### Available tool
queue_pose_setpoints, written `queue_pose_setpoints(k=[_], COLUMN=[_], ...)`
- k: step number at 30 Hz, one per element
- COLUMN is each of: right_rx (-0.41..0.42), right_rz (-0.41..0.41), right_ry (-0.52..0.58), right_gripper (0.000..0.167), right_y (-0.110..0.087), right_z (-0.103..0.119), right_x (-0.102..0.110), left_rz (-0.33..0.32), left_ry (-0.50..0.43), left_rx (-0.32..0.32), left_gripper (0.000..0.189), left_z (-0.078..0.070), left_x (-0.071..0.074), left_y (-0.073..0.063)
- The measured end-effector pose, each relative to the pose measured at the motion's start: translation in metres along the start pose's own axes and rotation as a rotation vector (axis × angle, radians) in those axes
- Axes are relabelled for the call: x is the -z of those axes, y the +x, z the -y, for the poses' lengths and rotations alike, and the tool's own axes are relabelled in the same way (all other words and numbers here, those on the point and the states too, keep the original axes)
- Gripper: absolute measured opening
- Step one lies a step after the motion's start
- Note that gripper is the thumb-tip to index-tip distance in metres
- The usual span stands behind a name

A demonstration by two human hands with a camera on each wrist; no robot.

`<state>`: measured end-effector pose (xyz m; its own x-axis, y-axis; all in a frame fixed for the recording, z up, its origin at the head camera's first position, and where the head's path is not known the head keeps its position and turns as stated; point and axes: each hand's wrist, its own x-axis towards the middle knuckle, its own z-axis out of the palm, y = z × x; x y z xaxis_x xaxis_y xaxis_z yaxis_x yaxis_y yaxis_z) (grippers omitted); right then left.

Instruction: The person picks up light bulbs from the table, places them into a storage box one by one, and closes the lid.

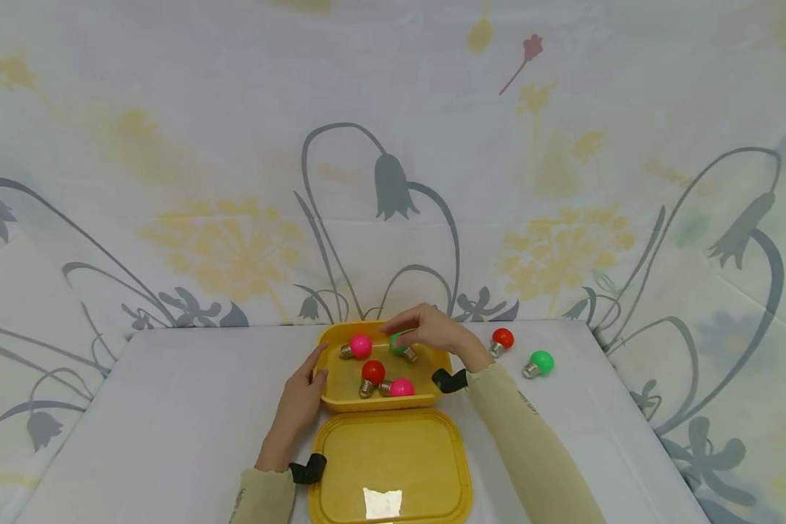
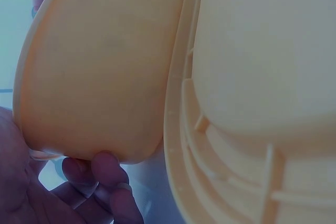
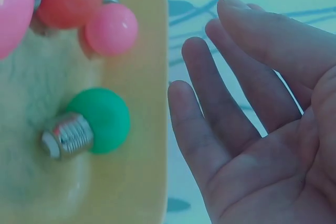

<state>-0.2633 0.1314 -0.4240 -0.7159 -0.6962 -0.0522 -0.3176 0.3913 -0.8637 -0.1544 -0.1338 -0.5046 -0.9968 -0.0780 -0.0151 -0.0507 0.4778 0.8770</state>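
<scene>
My left hand holds the left end of a shallow yellow plastic box. In the left wrist view its curled fingers press against the box's outer wall. Over the far right part of the box is my right hand, empty, its fingers loosely bent. Below it a green light bulb lies in the box, partly covered by the fingers in the head view. A pink bulb, a red bulb and a second pink bulb lie in the box too.
The yellow lid lies flat just in front of the box. To the right, on the white table, are another red bulb and another green bulb. A flower-patterned cloth hangs behind the table.
</scene>
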Motion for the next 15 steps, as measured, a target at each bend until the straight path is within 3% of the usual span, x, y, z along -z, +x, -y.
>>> queue_pose_setpoints(k=[15], right_rx=[-0.052], right_rz=[-0.166], right_ry=[0.082], right_gripper=[0.034], right_y=[-0.046], right_z=[-0.021], right_x=[0.035], left_rz=[-0.002], left_ry=[-0.019], left_rx=[0.018], left_gripper=[0.051], left_z=[0.000], left_x=[0.000], left_y=[-0.001])
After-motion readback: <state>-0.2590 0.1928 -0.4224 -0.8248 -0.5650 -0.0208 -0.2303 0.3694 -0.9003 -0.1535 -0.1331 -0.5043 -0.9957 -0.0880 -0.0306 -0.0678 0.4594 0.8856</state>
